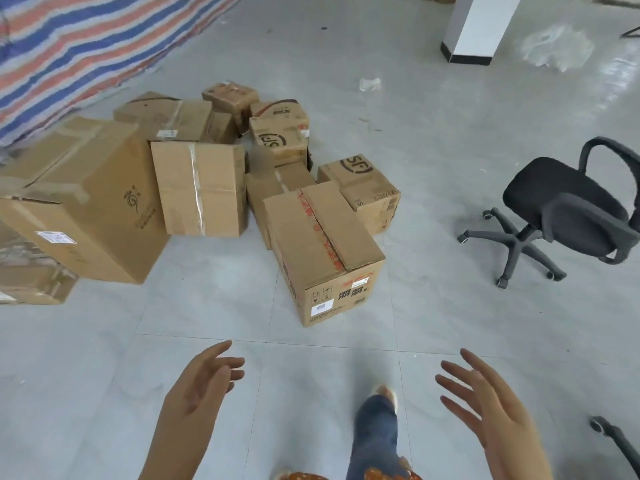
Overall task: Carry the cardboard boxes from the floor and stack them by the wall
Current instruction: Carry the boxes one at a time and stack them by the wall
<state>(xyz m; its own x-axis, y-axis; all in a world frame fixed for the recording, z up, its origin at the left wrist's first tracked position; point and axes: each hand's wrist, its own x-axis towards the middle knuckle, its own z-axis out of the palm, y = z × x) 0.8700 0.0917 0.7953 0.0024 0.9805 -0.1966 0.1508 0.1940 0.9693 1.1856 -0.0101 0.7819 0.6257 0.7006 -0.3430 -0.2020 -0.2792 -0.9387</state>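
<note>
About ten brown cardboard boxes [325,251] clustered on grey tiled floor [207,306], left hand [204,386] and right hand [485,400] both spread, empty, one black swivel chair [561,209], striped tarpaulin [86,46], white pillar [478,26].

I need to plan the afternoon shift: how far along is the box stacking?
No finished stack by a wall shows. Nothing is in hand: left hand and right hand are open, reaching toward the red-taped box. The whole pile of boxes sits on the floor.
</note>
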